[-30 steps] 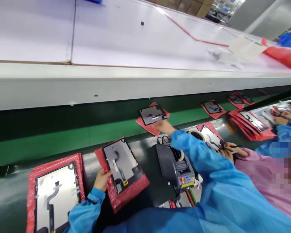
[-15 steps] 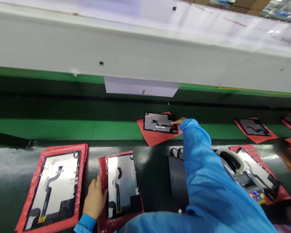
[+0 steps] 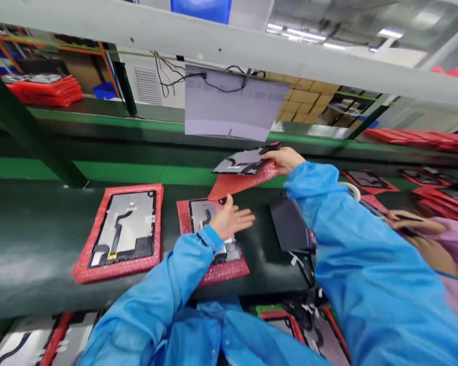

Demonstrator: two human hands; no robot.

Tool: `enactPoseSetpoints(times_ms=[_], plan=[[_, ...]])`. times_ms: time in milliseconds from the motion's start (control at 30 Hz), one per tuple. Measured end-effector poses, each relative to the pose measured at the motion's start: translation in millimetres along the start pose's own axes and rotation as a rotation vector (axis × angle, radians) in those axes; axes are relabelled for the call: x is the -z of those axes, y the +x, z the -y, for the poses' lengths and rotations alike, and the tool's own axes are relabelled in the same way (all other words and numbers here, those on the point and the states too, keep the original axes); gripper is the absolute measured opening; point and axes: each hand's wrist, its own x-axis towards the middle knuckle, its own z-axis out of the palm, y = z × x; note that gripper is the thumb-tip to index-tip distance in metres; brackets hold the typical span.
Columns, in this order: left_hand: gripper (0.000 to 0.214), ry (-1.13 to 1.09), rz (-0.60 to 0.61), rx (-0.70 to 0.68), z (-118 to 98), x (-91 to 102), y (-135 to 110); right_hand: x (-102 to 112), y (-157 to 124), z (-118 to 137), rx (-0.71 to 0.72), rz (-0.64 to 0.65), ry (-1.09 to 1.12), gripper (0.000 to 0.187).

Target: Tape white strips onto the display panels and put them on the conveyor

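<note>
Whereas the panel [image 3: 248, 158] lay flat, the right hand [image 3: 287, 160] now holds it tilted.

Person wears a bright blue work smock [image 3: 194, 335], thin, slightly shiny fabric, wrinkled at the front. Left sleeve [image 3: 164, 284] is long, loose, creased, with a small dark mark near the gathered cuff [image 3: 211, 238]. Right sleeve [image 3: 359, 249] matches: baggy, deep folds, narrowing at the wrist. Left hand [image 3: 232, 220] and right hand [image 3: 289, 160] are bare.

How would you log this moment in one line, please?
right hand: holds panel with red sheet | left hand: open, over second panel | further left: third panel on red wrap
</note>
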Motion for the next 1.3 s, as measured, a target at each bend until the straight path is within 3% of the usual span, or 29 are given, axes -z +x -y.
enactPoseSetpoints(times_ms=[100,200,300,367,533,633,800,867,1000,1100,1167,1233,1300], plan=[[0.053,-0.158,-0.123,-0.260,-0.9,18.6,-13.6,1.7,-104.8,-1.1,-0.080,0.005,0.161,0.019],[0.034,-0.171,-0.297,-0.510,2.4,49.5,-29.8,-9.1,-216.1,-16.5,-0.054,-0.100,0.339,0.033],[0.017,0.054,-0.408,-0.529,10.1,74.4,-44.4,-22.7,-295.6,-37.9,-0.126,-0.221,0.421,0.041],[0.014,0.194,-0.425,-0.494,13.5,84.5,-51.2,-23.7,-320.9,-50.4,-0.208,-0.234,0.376,0.042],[0.017,0.443,-0.464,-0.443,8.6,97.9,-49.8,-0.8,-318.0,-64.7,-0.487,0.009,0.123,0.050],[0.021,0.650,-0.544,-0.438,1.2,104.9,-40.8,9.2,-305.6,-68.9,-0.546,0.130,-0.031,0.054],[0.018,0.967,-0.730,-0.463,-5.3,111.4,-37.1,12.7,-288.7,-89.0,-0.505,0.089,-0.081,0.057],[0.014,1.085,-0.808,-0.453,-4.3,110.4,-38.9,10.8,-281.9,-99.0,-0.497,0.157,-0.171,0.056],[0.045,1.499,-0.964,-0.358,0.3,106.8,-41.3,8.4,-277.4,-106.2,-0.282,0.275,-0.584,0.044],[0.053,1.675,-0.984,-0.282,3.2,105.7,-45.3,25.5,-285.7,-100.2,-0.145,0.168,-0.790,0.040],[0.057,1.741,-0.990,-0.284,2.2,107.0,-49.3,50.4,-294.2,-95.9,-0.148,-0.004,-0.791,0.044],[0.056,1.810,-0.973,-0.470,-2.0,110.0,-52.5,81.3,-301.5,-93.6,-0.182,-0.291,-0.688,0.047],[0.045,1.865,-0.840,-0.788,-7.3,112.8,-53.9,111.2,-303.5,-93.6,-0.238,-0.574,-0.497,0.048]])
